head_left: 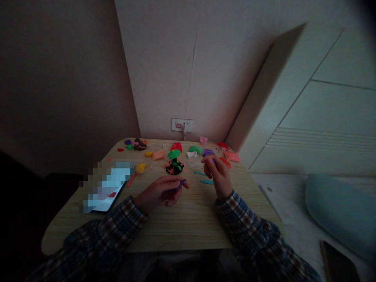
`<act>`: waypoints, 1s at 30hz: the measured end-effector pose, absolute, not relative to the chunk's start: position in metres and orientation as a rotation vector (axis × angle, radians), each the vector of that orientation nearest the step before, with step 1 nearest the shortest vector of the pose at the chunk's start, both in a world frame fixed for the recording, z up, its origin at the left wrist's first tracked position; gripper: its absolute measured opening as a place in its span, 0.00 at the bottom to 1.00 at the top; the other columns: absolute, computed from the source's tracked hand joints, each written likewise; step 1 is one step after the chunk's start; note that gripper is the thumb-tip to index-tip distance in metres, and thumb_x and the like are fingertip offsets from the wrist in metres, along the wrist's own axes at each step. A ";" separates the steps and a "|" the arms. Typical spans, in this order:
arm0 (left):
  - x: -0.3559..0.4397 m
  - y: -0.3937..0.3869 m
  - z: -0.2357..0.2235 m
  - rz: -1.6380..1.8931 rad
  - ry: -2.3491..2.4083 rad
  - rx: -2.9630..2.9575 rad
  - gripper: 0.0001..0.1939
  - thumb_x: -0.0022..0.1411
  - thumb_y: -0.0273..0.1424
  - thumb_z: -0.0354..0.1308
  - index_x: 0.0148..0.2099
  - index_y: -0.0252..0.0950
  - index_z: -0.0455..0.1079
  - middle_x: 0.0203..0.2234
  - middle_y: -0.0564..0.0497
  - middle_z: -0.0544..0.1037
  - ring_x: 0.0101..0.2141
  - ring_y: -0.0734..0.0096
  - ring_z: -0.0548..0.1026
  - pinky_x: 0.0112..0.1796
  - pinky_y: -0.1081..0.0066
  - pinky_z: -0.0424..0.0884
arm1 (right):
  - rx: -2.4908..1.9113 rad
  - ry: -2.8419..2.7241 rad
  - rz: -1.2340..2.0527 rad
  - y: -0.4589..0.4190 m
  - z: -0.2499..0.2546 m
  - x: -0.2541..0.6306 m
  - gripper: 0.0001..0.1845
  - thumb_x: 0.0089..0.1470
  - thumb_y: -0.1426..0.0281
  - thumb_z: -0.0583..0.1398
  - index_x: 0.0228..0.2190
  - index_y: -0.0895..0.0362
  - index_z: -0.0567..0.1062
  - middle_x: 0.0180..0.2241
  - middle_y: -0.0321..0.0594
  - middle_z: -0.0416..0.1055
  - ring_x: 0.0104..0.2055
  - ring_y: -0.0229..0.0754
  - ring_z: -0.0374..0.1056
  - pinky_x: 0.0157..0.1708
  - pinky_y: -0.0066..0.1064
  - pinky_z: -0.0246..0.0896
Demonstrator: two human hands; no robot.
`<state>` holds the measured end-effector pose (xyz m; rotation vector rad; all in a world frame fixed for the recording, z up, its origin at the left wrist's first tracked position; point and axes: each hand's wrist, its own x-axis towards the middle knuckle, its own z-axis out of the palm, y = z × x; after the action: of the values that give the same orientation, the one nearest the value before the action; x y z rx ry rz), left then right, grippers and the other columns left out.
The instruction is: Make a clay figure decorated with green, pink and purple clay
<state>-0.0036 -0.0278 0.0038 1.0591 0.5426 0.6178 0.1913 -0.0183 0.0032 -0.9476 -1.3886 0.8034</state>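
Note:
Pinched in my left hand (163,190) is a thin strip of purple modelling clay (182,183), above the near middle of the table. My right hand (217,172) is raised to the right of it, thumb and fingers closed together. A bit of purple shows by its fingertips; whether it is held or belongs to the bagged purple clay (208,152) behind, I cannot tell. Beyond my hands stands a small clay figure with a green top (174,154) on a black base (173,167) with orange and green bits. Turquoise modelling tools (207,182) lie between the hands.
A tablet (110,196), partly blurred out, lies at the left. Yellow clay (141,168), a brown lump (139,144), green clay (196,149) and coral packets (232,156) are spread along the back. A wall socket (182,125) holds a plug. A dark phone-like object (337,260) rests at lower right.

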 end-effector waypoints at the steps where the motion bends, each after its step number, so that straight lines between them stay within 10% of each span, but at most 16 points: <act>1: -0.003 -0.028 0.004 0.634 0.536 1.028 0.10 0.57 0.33 0.53 0.36 0.30 0.68 0.16 0.56 0.62 0.14 0.83 0.58 0.15 0.79 0.50 | -0.945 -1.441 0.843 -0.018 0.003 0.190 0.15 0.55 0.58 0.51 0.29 0.56 0.68 0.17 0.28 0.51 0.18 0.32 0.48 0.19 0.25 0.42; 16: -0.001 -0.024 0.005 0.738 0.507 0.920 0.20 0.54 0.39 0.55 0.19 0.32 0.56 0.15 0.58 0.54 0.17 0.83 0.50 0.17 0.79 0.49 | -0.819 -1.484 1.309 -0.014 -0.004 0.184 0.18 0.54 0.57 0.52 0.23 0.58 0.65 0.19 0.30 0.56 0.19 0.30 0.51 0.20 0.25 0.45; 25: -0.006 -0.022 0.004 0.841 0.583 0.930 0.09 0.55 0.29 0.55 0.40 0.33 0.66 0.21 0.56 0.63 0.15 0.87 0.48 0.15 0.82 0.45 | -0.715 -1.250 1.579 -0.018 -0.003 0.184 0.19 0.49 0.54 0.56 0.20 0.56 0.63 0.12 0.24 0.40 0.14 0.29 0.34 0.13 0.23 0.32; 30: -0.006 -0.025 0.007 0.908 0.542 0.997 0.18 0.46 0.25 0.62 0.42 0.32 0.70 0.27 0.53 0.66 0.23 0.82 0.61 0.22 0.80 0.57 | -0.660 -1.167 1.596 -0.018 0.004 0.185 0.17 0.46 0.55 0.59 0.25 0.56 0.68 0.18 0.28 0.51 0.18 0.30 0.46 0.19 0.24 0.49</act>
<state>-0.0056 -0.0249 0.0069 0.9970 0.5424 0.9084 0.1848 -0.0185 0.0040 -0.6598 -1.1665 1.5962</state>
